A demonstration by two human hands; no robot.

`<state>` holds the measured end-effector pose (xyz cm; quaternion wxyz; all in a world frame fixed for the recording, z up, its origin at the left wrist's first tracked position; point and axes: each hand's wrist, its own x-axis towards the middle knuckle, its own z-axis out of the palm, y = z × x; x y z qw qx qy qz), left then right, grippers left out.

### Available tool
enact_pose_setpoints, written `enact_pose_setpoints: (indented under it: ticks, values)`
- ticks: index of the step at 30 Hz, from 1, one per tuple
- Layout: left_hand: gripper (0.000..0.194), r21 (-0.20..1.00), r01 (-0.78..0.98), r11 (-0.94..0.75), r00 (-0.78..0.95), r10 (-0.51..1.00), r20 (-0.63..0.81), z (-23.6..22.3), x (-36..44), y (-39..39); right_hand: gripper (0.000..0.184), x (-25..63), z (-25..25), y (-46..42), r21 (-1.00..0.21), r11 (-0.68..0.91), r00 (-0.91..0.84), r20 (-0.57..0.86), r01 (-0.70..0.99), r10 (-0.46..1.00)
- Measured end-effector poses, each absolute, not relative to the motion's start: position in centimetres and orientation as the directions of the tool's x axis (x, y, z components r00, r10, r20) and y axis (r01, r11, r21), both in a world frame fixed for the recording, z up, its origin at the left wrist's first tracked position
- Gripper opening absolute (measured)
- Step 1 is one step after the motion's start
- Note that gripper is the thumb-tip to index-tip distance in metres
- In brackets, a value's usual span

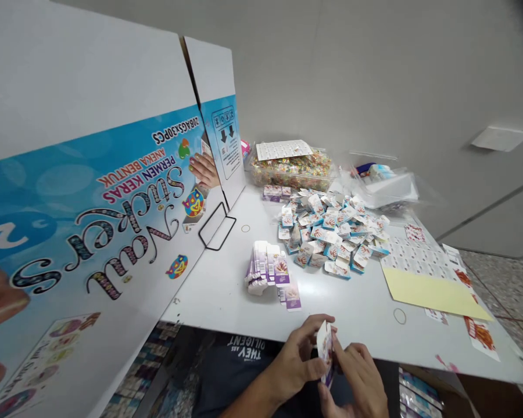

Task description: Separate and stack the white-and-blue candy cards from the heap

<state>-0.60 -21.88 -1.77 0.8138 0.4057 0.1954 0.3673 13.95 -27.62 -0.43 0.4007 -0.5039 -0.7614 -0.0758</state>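
Close to my body, in front of the table's near edge, a small white and purple cardboard box (325, 351) stands on end between my two hands. My left hand (300, 361) grips it from the left, thumb and fingers on its sides. My right hand (358, 377) is closed on its right side, with fingertips at its edge; part of the box is hidden by the fingers. Beyond my hands lies a stack of flat purple and white box blanks (265, 264), with a few loose blanks (290, 295) beside it.
A heap of blue and white small boxes (331, 226) covers the table's middle. Behind it stand a clear tub of colourful pieces (287, 168) and another plastic tub (387, 188). A large printed carton (113, 191) walls off the left. Yellow paper (431, 293) and sticker sheets lie right.
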Motion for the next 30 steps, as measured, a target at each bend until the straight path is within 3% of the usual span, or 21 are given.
enact_pose_setpoints:
  ticks: [2,4,8,11,14,18,22,26,30]
  values:
    - [0.071,0.774,-0.448,0.448,0.695,0.719,-0.014,-1.9,-0.2,-21.9,0.026,14.9,-0.3,-28.0,-0.224,0.524,-0.282,0.638,0.822,0.716]
    - [0.058,0.766,-0.435,0.473,0.724,0.690,-0.015,-2.3,0.1,-22.1,0.021,15.6,-0.4,-28.3,-0.206,0.562,-0.335,0.624,0.801,0.706]
    - [0.057,0.709,-0.419,0.567,0.764,0.642,-0.062,-3.1,0.3,-23.1,0.041,16.1,-0.6,-28.9,-0.358,0.467,-0.154,0.637,0.809,0.755]
    - [0.061,0.607,-0.450,0.655,0.755,0.642,-0.133,-3.5,0.1,-24.1,0.051,15.7,-0.7,-28.9,-0.426,0.462,-0.214,0.511,0.778,0.832]
    - [0.060,0.550,-0.468,0.692,0.739,0.647,-0.185,-3.4,-0.3,-24.7,0.049,15.0,-0.9,-28.5,-0.527,0.484,-0.248,0.456,0.698,0.855]
    - [0.056,0.547,-0.451,0.705,0.740,0.638,-0.213,-3.1,-0.7,-24.9,0.039,14.5,-1.0,-28.2,-0.626,0.492,-0.197,0.481,0.605,0.854]
    - [0.050,0.561,-0.425,0.711,0.752,0.622,-0.218,-3.8,-0.6,-25.0,0.007,14.9,0.0,-28.1,-0.763,0.386,-0.125,0.379,0.518,0.917]
    - [0.048,0.550,-0.369,0.749,0.795,0.561,-0.231,-4.6,-0.8,-24.6,0.008,15.9,0.8,-27.8,-0.838,0.293,-0.243,0.199,0.460,0.950]
    - [0.043,0.586,-0.303,0.751,0.772,0.554,-0.311,-3.4,-1.9,-23.2,0.010,15.8,0.5,-27.4,-0.789,0.308,-0.250,0.202,0.531,0.947]
